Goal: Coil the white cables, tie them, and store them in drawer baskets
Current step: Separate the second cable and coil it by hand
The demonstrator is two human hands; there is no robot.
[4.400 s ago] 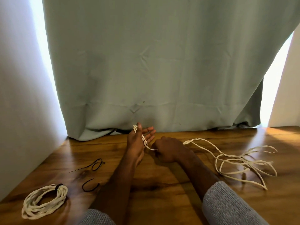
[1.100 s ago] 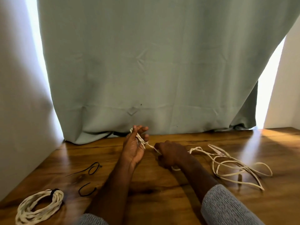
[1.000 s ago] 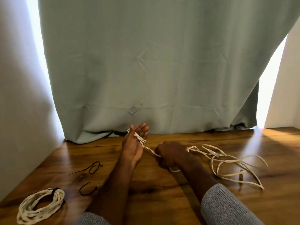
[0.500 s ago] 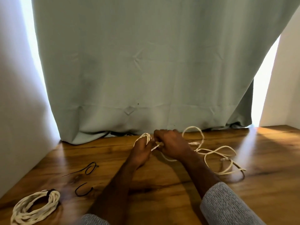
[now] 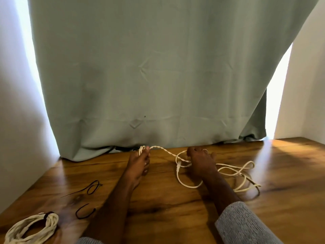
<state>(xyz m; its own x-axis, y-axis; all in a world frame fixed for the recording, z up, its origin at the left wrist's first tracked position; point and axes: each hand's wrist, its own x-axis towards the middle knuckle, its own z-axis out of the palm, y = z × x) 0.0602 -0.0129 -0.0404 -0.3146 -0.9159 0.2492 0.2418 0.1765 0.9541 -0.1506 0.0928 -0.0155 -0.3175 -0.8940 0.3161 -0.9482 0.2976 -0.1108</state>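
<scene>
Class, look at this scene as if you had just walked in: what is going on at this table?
A person is coiling a loose white cable on a wooden table. The left hand holds the wound loops at its fingertips, while the right hand grips the strand leading to the slack lying to its right. One finished coil, already tied with a black band, lies at the near left, with two spare black ties beside it.
</scene>
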